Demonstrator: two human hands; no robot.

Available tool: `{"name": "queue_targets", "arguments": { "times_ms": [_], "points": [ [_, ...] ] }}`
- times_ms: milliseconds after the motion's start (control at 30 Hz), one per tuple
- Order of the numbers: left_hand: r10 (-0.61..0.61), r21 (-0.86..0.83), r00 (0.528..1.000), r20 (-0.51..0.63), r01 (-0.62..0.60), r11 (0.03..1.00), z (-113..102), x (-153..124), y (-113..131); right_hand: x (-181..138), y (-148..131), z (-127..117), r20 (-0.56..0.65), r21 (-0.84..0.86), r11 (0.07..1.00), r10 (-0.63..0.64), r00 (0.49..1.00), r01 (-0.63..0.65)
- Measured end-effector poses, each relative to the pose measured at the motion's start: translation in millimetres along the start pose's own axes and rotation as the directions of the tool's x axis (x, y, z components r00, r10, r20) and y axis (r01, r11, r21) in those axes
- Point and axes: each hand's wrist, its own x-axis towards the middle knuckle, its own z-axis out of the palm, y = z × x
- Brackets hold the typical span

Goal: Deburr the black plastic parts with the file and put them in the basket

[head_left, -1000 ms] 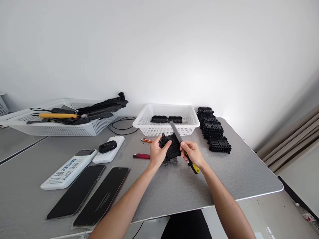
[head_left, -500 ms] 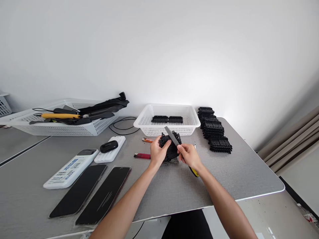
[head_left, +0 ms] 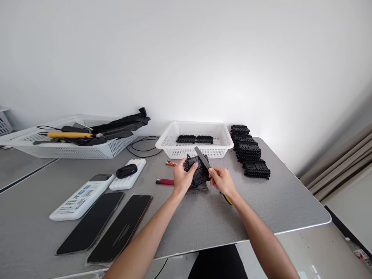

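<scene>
Black ribbed plastic part (head_left: pixel 198 173) is gripped in the left hand (head_left: pixel 182 179) just above the grey bench (head_left: pixel 203 221), right hand (head_left: pixel 221 180) clamped on a yellow-handled flat file (head_left: pixel 202 158) laid across its top edge, so looks like mid-deburring, and next it probably wants a steady stroke along that edge.

Plain white wall (head_left: pixel 186 58) behind the grip, evenly lit — brightest just beyond and to the right of it. Grey table (head_left: pixel 276 201) with rounded corner and pale edge spans beneath the grip; a second grey table (head_left: pixel 17 166) abuts far left, seam visible. Beige curtain folds (head_left: pixel 343 162) well right of the grip — pale floor (head_left: pixel 325 248) below them.
</scene>
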Motion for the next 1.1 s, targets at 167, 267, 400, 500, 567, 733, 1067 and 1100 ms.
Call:
{"name": "queue_targets", "arguments": {
  "times_ms": [167,267,400,500,567,733,1067,1100],
  "points": [
    [0.041,0.070,0.999,0.019,-0.042,0.997,-0.6,-2.5,5.3,-0.8,-2.4,3.1,0.171,0.152,0.986,0.048,0.984,-0.074],
    [0.068,0.077,0.998,0.019,-0.069,0.995,-0.1,-4.8,6.4,-0.4,-3.7,3.5,0.243,0.189,0.975,0.065,0.968,-0.113],
    [0.032,0.066,0.999,0.002,-0.032,0.997,-1.2,-3.0,2.2,1.1,-4.0,-0.4,0.190,0.185,0.976,0.080,0.979,-0.115],
    [0.031,0.050,0.999,-0.009,-0.031,0.998,-2.4,-0.9,1.0,1.1,-3.3,-1.2,0.161,0.181,0.979,0.066,0.985,-0.096],
    [0.049,0.071,0.999,-0.004,-0.049,0.996,-2.5,-1.0,2.4,0.6,-2.6,0.2,0.191,0.171,0.982,0.044,0.981,-0.077],
    [0.067,0.094,0.998,0.014,-0.068,0.993,-2.4,-2.7,6.3,-0.8,-1.5,1.3,0.147,0.042,0.999,0.020,0.989,-0.027],
    [0.032,0.068,0.999,0.011,-0.033,0.997,-2.8,-0.8,4.0,-1.3,1.6,1.1,0.089,-0.037,0.998,-0.039,0.995,0.042],
    [0.034,0.067,0.999,0.015,-0.035,0.997,-2.6,-1.3,4.0,-1.0,2.0,1.5,0.091,-0.041,0.998,-0.034,0.995,0.038]
  ]
}}
